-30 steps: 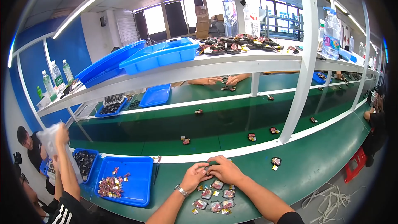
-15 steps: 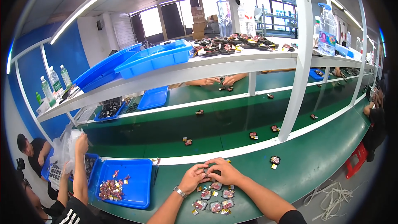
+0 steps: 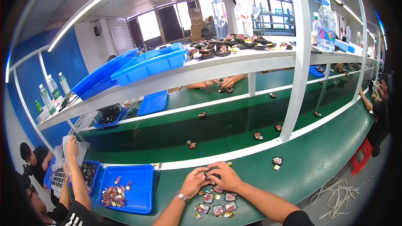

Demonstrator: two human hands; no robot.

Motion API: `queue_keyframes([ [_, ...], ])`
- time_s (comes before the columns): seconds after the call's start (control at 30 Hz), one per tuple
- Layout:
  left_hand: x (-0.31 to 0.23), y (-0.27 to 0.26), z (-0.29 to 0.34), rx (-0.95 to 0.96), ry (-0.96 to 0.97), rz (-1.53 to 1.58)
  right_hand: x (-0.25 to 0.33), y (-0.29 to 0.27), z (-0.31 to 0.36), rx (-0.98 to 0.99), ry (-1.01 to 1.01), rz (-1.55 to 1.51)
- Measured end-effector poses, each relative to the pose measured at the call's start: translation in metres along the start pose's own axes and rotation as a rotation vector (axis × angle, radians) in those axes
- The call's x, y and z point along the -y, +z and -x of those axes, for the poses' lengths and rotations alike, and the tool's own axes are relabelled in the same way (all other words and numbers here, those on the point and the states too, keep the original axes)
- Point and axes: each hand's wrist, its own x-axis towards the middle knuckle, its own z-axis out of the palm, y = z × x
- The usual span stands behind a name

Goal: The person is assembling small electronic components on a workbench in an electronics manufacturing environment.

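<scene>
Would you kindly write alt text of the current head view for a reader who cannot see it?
A person's bare left hand and right hand together hold a small dark part over a smooth green worktop. Small black-rimmed parts lie nearer the person; to the left, a rectangular blue plastic tray holds small reddish pieces.

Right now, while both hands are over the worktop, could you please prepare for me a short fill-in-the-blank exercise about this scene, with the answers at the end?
1. The left hand and the right hand hold a small dark piece above the long, flat ____ worktop.
2. The silver-coloured metal wristwatch is worn on the ____ wrist.
3. The rectangular plastic tray nearest the left hand, with a pile of small reddish parts in it, is ____.

Missing words: green; left; blue.
</scene>
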Motion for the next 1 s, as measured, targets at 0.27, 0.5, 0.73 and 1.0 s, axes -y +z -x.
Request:
queue_keyframes([
  [0.27, 0.003, -0.005, -0.002, -0.004, 0.008, 0.015, -0.002, 0.006, 0.002, -0.029, 0.057, -0.06],
  [0.5, 0.004, -0.005, -0.001, -0.015, 0.027, 0.02, -0.004, 0.009, 0.004, -0.042, 0.084, -0.071],
  [0.73, 0.005, -0.003, -0.002, -0.018, 0.018, 0.022, -0.002, 0.01, 0.005, -0.038, 0.135, -0.13],
  [1.0, 0.001, -0.003, 0.002, 0.013, 0.013, 0.113, 0.006, 0.008, 0.004, -0.073, 0.071, -0.087],
])
